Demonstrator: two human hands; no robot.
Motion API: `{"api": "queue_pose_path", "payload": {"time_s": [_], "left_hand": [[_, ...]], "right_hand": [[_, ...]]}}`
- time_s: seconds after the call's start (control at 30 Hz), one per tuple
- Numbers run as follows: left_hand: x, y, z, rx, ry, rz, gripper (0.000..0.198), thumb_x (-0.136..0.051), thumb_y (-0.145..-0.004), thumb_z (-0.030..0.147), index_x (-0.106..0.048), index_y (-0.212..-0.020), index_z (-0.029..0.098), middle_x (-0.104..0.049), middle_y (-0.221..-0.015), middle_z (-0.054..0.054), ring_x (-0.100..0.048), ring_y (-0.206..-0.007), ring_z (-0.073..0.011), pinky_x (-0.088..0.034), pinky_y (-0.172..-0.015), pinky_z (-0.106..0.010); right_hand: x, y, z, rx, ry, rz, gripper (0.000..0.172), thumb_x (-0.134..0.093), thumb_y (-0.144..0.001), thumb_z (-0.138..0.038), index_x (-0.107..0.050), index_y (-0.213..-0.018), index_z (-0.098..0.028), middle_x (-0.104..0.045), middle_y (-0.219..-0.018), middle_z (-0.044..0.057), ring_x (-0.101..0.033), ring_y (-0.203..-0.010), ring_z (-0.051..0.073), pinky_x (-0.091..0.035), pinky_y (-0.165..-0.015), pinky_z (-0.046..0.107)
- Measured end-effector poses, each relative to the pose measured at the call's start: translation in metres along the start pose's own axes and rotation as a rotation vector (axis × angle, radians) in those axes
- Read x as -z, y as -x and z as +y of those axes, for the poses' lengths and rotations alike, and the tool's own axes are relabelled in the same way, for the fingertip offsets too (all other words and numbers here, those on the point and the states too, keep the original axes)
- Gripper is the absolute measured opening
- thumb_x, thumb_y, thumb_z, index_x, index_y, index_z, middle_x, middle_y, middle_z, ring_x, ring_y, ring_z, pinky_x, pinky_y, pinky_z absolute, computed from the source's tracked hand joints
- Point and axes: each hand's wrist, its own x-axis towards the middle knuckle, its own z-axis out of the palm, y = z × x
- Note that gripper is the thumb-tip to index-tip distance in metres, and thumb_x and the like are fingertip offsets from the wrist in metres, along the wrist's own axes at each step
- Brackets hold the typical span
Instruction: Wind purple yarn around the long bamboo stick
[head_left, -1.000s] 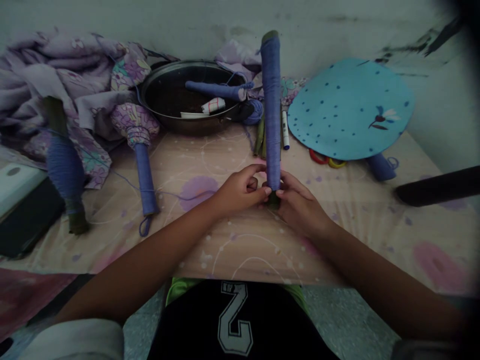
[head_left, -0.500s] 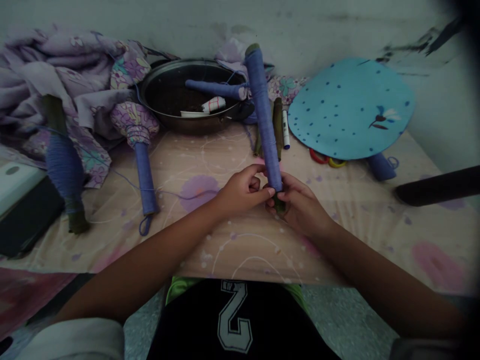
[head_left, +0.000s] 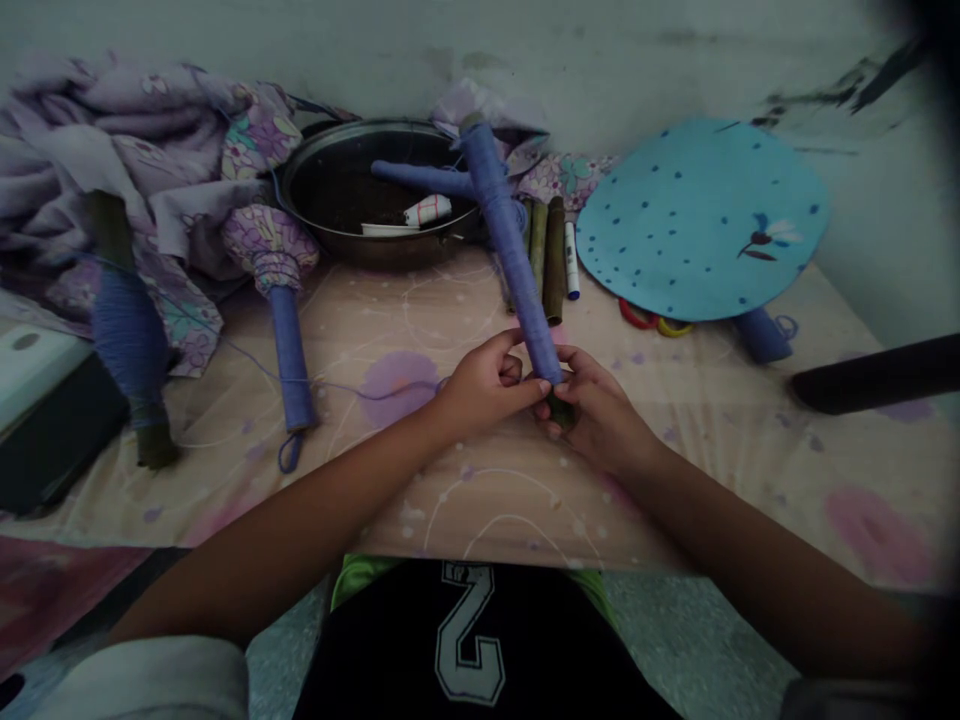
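Flowery bedsheet (head_left: 465, 510) here, left hand (head_left: 484, 385) and right hand (head_left: 600, 410) with fingers (head_left: 517, 392) clamped around a purple yarn-wrapped stick (head_left: 506, 250); snug grip works best.

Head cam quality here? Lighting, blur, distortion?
Head view: dim, flat light, no hard glare; wide-angle stretch toward the edges of the pale floral sheet; dark smudge masks the top-right corner; blue thread-wrapped stick looks fairly sharp, without obvious motion blur.

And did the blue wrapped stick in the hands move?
Yes. The blue thread-wrapped stick has tipped left, its top now over the right rim of the metal bowl.
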Motion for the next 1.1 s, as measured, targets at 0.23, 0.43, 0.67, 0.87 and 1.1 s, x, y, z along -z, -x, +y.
{"api": "queue_pose_path", "payload": {"time_s": [0.23, 0.43, 0.67, 0.87, 1.1], "left_hand": [[0.004, 0.000, -0.003, -0.018, 0.028, -0.021, 0.028, -0.063, -0.070, 0.027, -0.053, -0.091, 0.012, -0.035, -0.054, 0.009, -0.039, -0.047, -0.0052, -0.030, -0.045, -0.018], [0.011, -0.004, -0.003, -0.045, -0.020, 0.055, 0.026, -0.062, -0.072, 0.027, -0.053, -0.091, 0.013, -0.027, -0.053, 0.010, -0.028, -0.045, -0.0040, -0.025, -0.043, -0.018], [0.012, -0.006, -0.007, -0.062, 0.049, 0.073, 0.028, -0.065, -0.071, 0.027, -0.050, -0.091, 0.015, -0.031, -0.053, 0.010, -0.030, -0.044, -0.0032, -0.022, -0.042, -0.017], [0.010, -0.004, -0.001, -0.006, 0.263, -0.023, 0.036, -0.066, -0.071, 0.031, -0.048, -0.098, 0.015, -0.054, -0.060, 0.004, -0.053, -0.053, -0.0079, -0.041, -0.053, -0.020], [0.010, -0.007, 0.000, 0.010, 0.325, -0.018, 0.037, -0.068, -0.070, 0.026, -0.051, -0.099, 0.013, -0.056, -0.058, 0.005, -0.052, -0.051, -0.0059, -0.038, -0.052, -0.018]], "right_hand": [[-0.002, 0.001, 0.000, -0.004, 0.020, -0.041, 0.028, -0.056, -0.069, -0.019, -0.046, -0.095, -0.022, -0.055, -0.076, -0.002, -0.054, -0.061, 0.010, -0.041, -0.046, 0.022], [-0.001, -0.002, 0.003, -0.004, 0.052, 0.009, 0.029, -0.069, -0.069, -0.027, -0.049, -0.089, -0.021, -0.055, -0.080, -0.001, -0.054, -0.069, 0.011, -0.046, -0.053, 0.023], [0.004, -0.005, 0.004, 0.013, 0.024, 0.006, 0.028, -0.075, -0.066, -0.028, -0.057, -0.086, -0.020, -0.057, -0.074, -0.002, -0.054, -0.065, 0.009, -0.044, -0.054, 0.021], [0.004, -0.004, 0.003, -0.014, -0.086, -0.111, 0.020, -0.070, -0.074, -0.029, -0.061, -0.089, -0.019, -0.058, -0.082, 0.001, -0.056, -0.069, 0.008, -0.044, -0.056, 0.019], [0.005, -0.003, 0.003, -0.044, -0.115, -0.131, 0.019, -0.067, -0.076, -0.034, -0.061, -0.087, -0.019, -0.057, -0.083, 0.002, -0.054, -0.069, 0.009, -0.044, -0.054, 0.019]]}}
